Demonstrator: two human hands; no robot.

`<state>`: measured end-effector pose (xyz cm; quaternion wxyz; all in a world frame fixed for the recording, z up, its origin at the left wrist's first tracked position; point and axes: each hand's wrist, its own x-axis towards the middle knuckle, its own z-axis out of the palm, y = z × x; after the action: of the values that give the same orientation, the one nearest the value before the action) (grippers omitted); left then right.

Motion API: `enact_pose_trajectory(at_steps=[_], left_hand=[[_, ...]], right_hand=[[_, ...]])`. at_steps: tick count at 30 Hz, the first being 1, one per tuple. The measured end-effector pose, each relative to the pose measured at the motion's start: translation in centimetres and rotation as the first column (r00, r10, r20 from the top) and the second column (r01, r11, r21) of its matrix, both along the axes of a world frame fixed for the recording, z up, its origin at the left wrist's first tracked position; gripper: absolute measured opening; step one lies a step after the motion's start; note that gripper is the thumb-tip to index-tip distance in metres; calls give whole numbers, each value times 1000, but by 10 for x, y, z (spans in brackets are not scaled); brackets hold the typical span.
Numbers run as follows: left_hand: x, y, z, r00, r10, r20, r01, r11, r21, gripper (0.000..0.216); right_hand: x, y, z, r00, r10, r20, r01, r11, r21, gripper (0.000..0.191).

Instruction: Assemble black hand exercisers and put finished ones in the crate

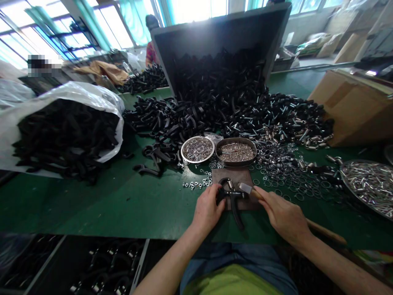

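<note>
My left hand (pixel 208 208) is closed on the black plastic body of a hand grip strengthener (pixel 236 207), which has a metal spring in it. The strengthener lies on a brown block (pixel 216 175) at the front of the green bench. In my right hand (pixel 283 215) is a hammer (pixel 245 188), gripped by its wooden handle near the head. The hammer's metal head sits just right of the strengthener's spring; whether they touch I cannot tell. The tail of the handle sticks out behind my right wrist.
Behind the block stand a round dish (pixel 183 153) and an oval tin (pixel 236 163) of small metal parts. Black handles (pixel 196 116) pile up behind them. A white bag (pixel 119 123) stands left; a cardboard box (pixel 356 110) and a pan of metal pins (pixel 373 186) stand right.
</note>
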<state>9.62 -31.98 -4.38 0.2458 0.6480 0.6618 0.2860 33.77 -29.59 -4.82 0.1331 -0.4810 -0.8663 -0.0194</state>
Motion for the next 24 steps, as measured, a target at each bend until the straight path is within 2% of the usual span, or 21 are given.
enact_pose_trajectory(at_steps=[3,5,6,8,11,13,15,17,18,21,24], left_hand=[[-5,3,3,994,-19,107,22,999,-25,33],[-4,4,3,935,71,348,-32,993,-116,30],[-1,3,2,859,142,491,-54,981,-188,30],[8,0,2,627,315,713,-77,935,-346,33],[28,-9,6,282,535,797,-66,839,-540,38],[40,-17,12,146,575,805,-9,815,-580,40],[48,-25,19,88,535,840,71,838,-541,44],[50,-32,25,96,488,867,142,856,-497,49],[48,-36,28,128,480,868,160,854,-495,51],[36,-41,40,308,456,835,175,835,-521,55],[19,-27,54,519,306,798,180,873,-453,53]], right_hand=[[20,2,-15,985,-140,101,128,985,117,39],[32,6,-21,967,-205,153,182,971,152,37],[36,10,-23,960,-224,167,198,967,158,36],[38,21,-20,959,-228,166,202,966,162,34],[26,49,-2,985,-156,77,143,978,153,31],[9,76,16,995,-96,-4,96,987,128,30],[-11,108,34,998,-69,-7,70,995,75,32],[-31,140,46,986,-105,131,108,994,-13,33],[-41,155,49,972,-92,215,110,991,-73,31],[-61,185,47,955,-37,294,91,981,-173,18],[-68,194,38,959,-20,283,83,973,-213,10]])
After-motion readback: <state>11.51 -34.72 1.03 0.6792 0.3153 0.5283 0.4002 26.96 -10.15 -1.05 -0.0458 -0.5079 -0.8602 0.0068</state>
